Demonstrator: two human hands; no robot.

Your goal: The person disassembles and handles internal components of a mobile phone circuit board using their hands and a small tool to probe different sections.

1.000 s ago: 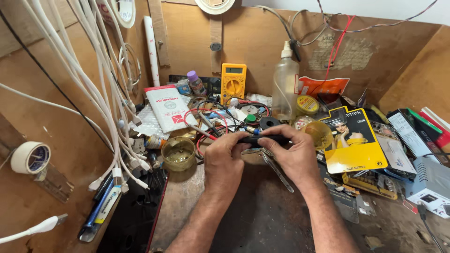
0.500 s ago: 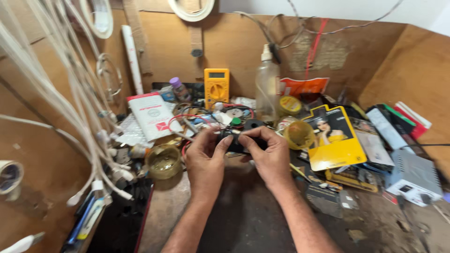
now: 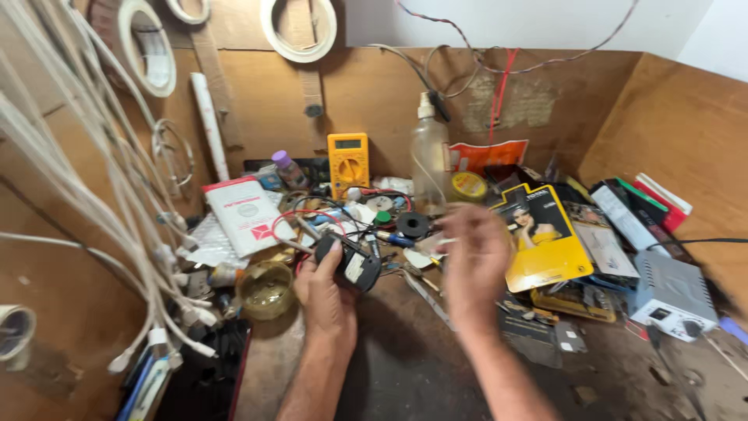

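- Left hand grip closed around small black adapter: looks light, rigid, smooth plastic; best held by body sides.
- Right hand blurred, grip state unclear, empty-looking, above cluttered counter.

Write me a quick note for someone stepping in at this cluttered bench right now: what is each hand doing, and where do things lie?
Left hand: holds a small black plastic adapter block with a white label, lifted above the bench.
Right hand: blurred, apparently empty, raised apart from the block.
Nearby: yellow multimeter against the back board, clear plastic squeeze bottle beside it, round glass jar left of the left hand.
Done: block is picked up.
Left: cannot tell; the block looks closed.
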